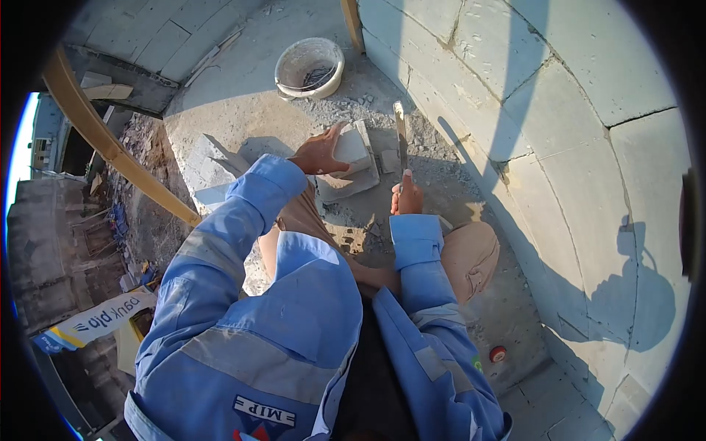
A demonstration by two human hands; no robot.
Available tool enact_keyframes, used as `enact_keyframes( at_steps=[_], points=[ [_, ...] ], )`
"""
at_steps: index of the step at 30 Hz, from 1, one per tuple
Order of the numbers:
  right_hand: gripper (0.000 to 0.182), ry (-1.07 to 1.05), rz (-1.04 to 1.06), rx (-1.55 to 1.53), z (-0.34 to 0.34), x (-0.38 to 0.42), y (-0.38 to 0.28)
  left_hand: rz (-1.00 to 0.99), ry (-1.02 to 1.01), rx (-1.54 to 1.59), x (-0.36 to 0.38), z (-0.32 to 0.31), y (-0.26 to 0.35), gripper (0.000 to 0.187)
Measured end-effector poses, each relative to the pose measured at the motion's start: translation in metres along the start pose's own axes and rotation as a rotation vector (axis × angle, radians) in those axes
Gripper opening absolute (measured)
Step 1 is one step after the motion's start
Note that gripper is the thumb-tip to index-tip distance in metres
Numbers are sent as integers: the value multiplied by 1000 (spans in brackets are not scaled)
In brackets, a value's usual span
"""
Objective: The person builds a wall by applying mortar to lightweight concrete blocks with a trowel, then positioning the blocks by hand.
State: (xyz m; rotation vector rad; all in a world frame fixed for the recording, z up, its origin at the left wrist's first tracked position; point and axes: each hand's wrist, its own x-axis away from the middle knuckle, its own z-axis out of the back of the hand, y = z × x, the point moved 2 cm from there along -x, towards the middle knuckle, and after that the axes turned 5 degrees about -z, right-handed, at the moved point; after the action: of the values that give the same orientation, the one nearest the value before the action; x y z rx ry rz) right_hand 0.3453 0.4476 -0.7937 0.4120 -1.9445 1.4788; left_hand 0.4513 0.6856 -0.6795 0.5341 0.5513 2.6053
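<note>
My left hand point(321, 151) is at the left end of a pale block point(355, 149), thumb and fingers spread across its width, one at each near corner. Under that block lies a wider, dusty slab point(353, 188) on the rubble-strewn floor. My right hand point(407, 198) is closed around the handle of a long, flat-bladed tool point(401, 138), its thumb along the top. The blade points away from me, to the right of the block and apart from it, with a light patch at its tip. A small broken piece point(389, 161) lies between block and blade.
A whitish bucket point(309, 68) with dark thin items inside stands beyond the block. White block pieces point(213, 165) lie to the left. A block wall point(559, 147) rises close on the right. A wooden post point(110, 147) crosses the left side, near the floor's edge.
</note>
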Motion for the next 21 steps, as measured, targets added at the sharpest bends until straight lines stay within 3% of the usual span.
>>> enact_keyframes(
  at_steps=[2, 6, 8, 10, 12, 14, 16, 17, 19, 20, 21],
  points=[
    [67, 40, -1, 40, 5, 8, -5, 19, -56, -23, 2, 12, 13, 112],
    [68, 127, -14, 137, 7, -1, -7, 99, 75, 41, 2, 1, 13, 111],
    [68, 106, 21, 160, 9, -5, -10, 397, 148, 88, 7, 0, 18, 111],
    [68, 83, 37, 183, 11, -9, -6, 463, 173, 69, 10, 2, 18, 115],
    [66, 92, 13, 238, 10, -12, -1, 675, 204, 559, 15, -1, 13, 120],
    [66, 76, 15, 238, 8, -10, 3, 699, 196, 617, 14, -4, 7, 122],
    [65, 71, 19, 229, 6, -4, 3, 763, 344, 800, 12, -11, 2, 113],
    [63, 38, 31, 210, 4, -3, 2, 759, 331, 789, 9, -11, -3, 113],
    [62, 15, 34, 185, 0, 3, -2, 685, 215, 270, 6, -3, -5, 109],
    [60, 22, 47, 194, -3, 7, -6, 683, 202, 266, 12, -1, -4, 109],
    [59, 28, 62, 204, -5, 9, -7, 340, 200, -29, 20, 13, 14, 105]
  ],
)
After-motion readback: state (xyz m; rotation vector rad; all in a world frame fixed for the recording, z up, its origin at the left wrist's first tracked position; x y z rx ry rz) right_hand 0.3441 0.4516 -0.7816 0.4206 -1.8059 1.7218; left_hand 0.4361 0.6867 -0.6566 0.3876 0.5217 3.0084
